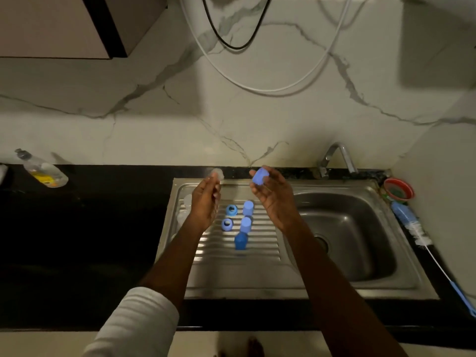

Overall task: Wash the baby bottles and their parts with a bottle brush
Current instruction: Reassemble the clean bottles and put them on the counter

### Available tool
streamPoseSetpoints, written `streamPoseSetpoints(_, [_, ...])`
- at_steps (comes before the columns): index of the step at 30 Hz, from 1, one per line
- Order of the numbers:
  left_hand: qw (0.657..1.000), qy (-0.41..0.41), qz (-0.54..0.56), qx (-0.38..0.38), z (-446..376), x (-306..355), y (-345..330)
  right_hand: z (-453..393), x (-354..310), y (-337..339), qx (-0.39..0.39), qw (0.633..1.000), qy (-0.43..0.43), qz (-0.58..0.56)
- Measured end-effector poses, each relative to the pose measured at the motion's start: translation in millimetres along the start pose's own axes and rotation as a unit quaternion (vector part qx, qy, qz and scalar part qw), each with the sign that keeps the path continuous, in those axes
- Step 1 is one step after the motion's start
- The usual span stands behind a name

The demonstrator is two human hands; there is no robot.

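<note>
My left hand (206, 202) holds a clear, blurred bottle part (218, 174) above the ribbed draining board (262, 243). To its right, my right hand (273, 194) grips a light blue cap (260, 176) at the fingertips. On the board below lie two blue collar rings (231, 210) (227, 224), two light blue caps (248, 208) (245, 224) and a darker blue cap (241, 241). Clear bottles (186, 207) stand at the board's left edge, partly hidden by my left hand. The blue bottle brush (412, 225) lies on the counter right of the sink.
The steel sink basin (360, 256) is to the right, with the tap (334, 155) behind it. A red bowl (398, 189) sits at the sink's far right corner. A dish soap bottle (41, 168) lies on the black counter (77, 240) at the far left.
</note>
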State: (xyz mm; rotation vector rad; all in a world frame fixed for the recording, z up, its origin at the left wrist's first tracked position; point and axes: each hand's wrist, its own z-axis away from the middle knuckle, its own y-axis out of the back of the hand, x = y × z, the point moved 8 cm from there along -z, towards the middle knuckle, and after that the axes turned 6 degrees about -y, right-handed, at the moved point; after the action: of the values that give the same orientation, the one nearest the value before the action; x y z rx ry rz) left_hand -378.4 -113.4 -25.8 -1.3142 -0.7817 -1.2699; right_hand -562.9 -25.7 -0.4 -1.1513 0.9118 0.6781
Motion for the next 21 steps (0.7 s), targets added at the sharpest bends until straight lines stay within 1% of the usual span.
streamPoseSetpoints(1, [0.998, -0.010, -0.058, -0.014, 0.6, -3.9, 2.4, 1.9, 4.6, 4.5, -0.004, 0.998, 0.000, 0.062])
streamPoseSetpoints(2, [0.979, -0.022, -0.194, -0.060, 2.9, -10.9, 3.7, 4.5, 12.6, 14.0, 0.018, 0.981, -0.019, 0.191])
streamPoseSetpoints(3, [0.922, -0.018, -0.363, -0.131, 10.5, -27.7, 3.9, 10.3, 27.1, 17.2, -0.016, 0.913, -0.021, 0.408])
streamPoseSetpoints(4, [0.855, -0.005, -0.489, -0.171, 17.6, -47.3, 9.6, 15.7, 52.1, 23.1, -0.055, 0.800, -0.046, 0.596])
streamPoseSetpoints(5, [0.794, 0.002, -0.581, -0.179, 19.9, -61.4, 20.1, 19.5, 71.3, 37.7, -0.051, 0.704, -0.077, 0.704])
streamPoseSetpoints(6, [0.795, 0.024, -0.588, -0.149, 24.3, -72.1, 32.4, 26.7, 83.0, 45.5, -0.039, 0.678, -0.091, 0.729])
streamPoseSetpoints(7, [0.825, 0.031, -0.553, -0.114, 29.5, -75.3, 37.7, 31.9, 88.7, 48.4, -0.019, 0.711, -0.088, 0.697])
streamPoseSetpoints(8, [0.849, 0.023, -0.522, -0.072, 30.3, -73.6, 41.7, 31.1, 87.2, 45.6, 0.001, 0.755, -0.067, 0.653])
streamPoseSetpoints(9, [0.865, 0.027, -0.498, -0.049, 33.4, -73.6, 43.9, 33.0, 84.3, 40.2, 0.020, 0.785, -0.046, 0.618])
streamPoseSetpoints(11, [0.890, 0.059, -0.451, -0.041, 40.9, -75.6, 43.0, 37.3, 78.1, 31.0, 0.051, 0.821, -0.023, 0.567])
streamPoseSetpoints(13, [0.918, 0.067, -0.392, -0.018, 44.5, -75.5, 41.1, 39.6, 77.3, 26.7, 0.074, 0.844, -0.024, 0.531])
streamPoseSetpoints(15, [0.938, 0.056, -0.342, -0.012, 45.9, -72.9, 35.1, 41.0, 77.0, 21.4, 0.080, 0.866, -0.011, 0.493])
streamPoseSetpoints(18, [0.944, 0.035, -0.329, -0.021, 50.5, -70.3, 29.2, 43.2, 79.4, 16.3, 0.099, 0.883, 0.010, 0.459])
streamPoseSetpoints(19, [0.947, 0.039, -0.318, -0.023, 50.4, -71.9, 28.2, 43.3, 82.5, 14.9, 0.102, 0.888, 0.004, 0.448])
streamPoseSetpoints(21, [0.963, 0.062, -0.261, -0.024, 50.0, -77.4, 25.6, 41.5, 88.0, 12.1, 0.104, 0.895, -0.005, 0.433])
